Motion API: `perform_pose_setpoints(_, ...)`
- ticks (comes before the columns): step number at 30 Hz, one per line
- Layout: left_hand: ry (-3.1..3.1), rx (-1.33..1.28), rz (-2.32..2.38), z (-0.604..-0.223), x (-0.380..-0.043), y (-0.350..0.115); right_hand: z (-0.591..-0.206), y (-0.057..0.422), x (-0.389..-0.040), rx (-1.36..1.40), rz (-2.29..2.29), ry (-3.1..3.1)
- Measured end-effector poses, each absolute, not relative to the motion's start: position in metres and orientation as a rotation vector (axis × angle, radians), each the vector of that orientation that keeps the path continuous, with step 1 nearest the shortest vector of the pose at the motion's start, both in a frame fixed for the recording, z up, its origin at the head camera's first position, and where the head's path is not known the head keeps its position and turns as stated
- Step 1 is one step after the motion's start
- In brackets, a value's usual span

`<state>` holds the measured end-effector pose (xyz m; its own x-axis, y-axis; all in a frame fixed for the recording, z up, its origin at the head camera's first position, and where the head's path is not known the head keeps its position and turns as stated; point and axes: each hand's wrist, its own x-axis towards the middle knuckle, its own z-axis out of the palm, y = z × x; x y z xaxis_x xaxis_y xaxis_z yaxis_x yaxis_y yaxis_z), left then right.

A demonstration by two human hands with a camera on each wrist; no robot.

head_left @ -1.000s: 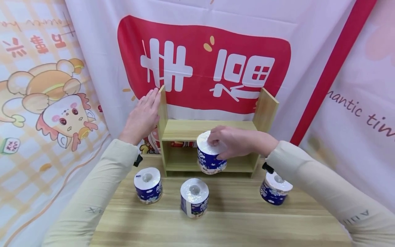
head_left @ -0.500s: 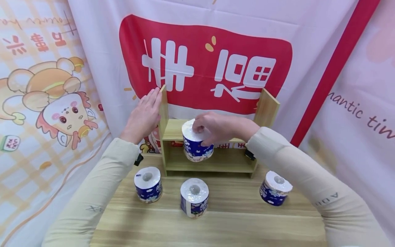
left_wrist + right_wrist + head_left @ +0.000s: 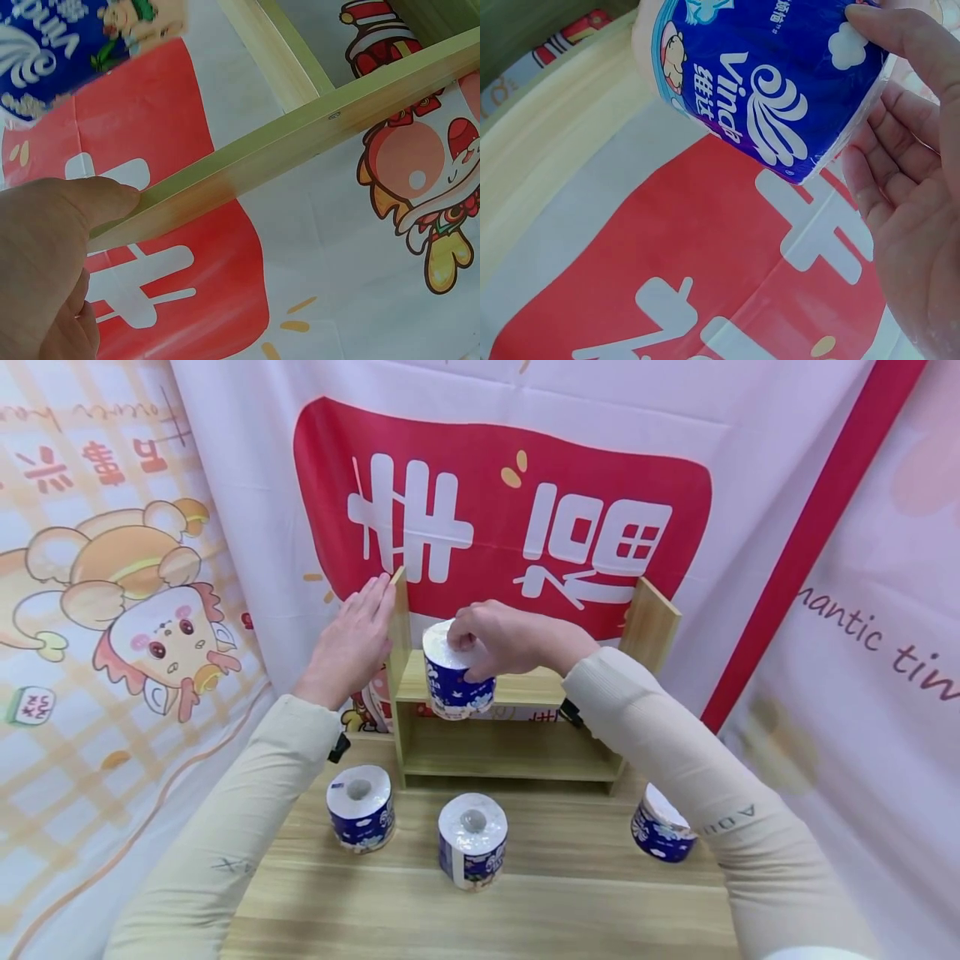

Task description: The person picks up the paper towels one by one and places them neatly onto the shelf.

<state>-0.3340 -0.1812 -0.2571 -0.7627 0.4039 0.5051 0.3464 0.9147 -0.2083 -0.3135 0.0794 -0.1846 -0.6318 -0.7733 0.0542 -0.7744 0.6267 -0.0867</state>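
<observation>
My right hand point(image 3: 498, 639) grips a roll of toilet paper point(image 3: 453, 689) by its top, thumb on the blue printed wrapper. The roll hangs upright in front of the upper board of a small wooden shelf point(image 3: 517, 764), towards its left side. In the right wrist view the Vinda wrapper point(image 3: 757, 97) shows, with curled fingers at the roll's end. My left hand point(image 3: 352, 639) holds the top of the shelf's left side panel point(image 3: 399, 627). The left wrist view shows the thumb point(image 3: 112, 199) on one face of that panel and the fingers behind it.
On the wooden table point(image 3: 570, 893) stand three more rolls: a left roll point(image 3: 360, 810), a middle roll point(image 3: 472, 843) and a right roll point(image 3: 660, 831), partly behind my right sleeve. A printed cloth point(image 3: 502, 452) hangs behind the shelf. The right side panel point(image 3: 648, 627) rises beyond my right forearm.
My right hand has carried the held roll up and to the left, from before the lower compartment to the upper board. The left hand stays on the panel.
</observation>
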Motion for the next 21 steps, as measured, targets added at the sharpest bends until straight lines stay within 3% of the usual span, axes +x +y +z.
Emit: perform_pose_setpoints(21, -2.500, -0.539, 0.108, -0.256, -0.328, -0.180, -0.172, 0.071, -0.334, 1.124, 0.290, -2.805)
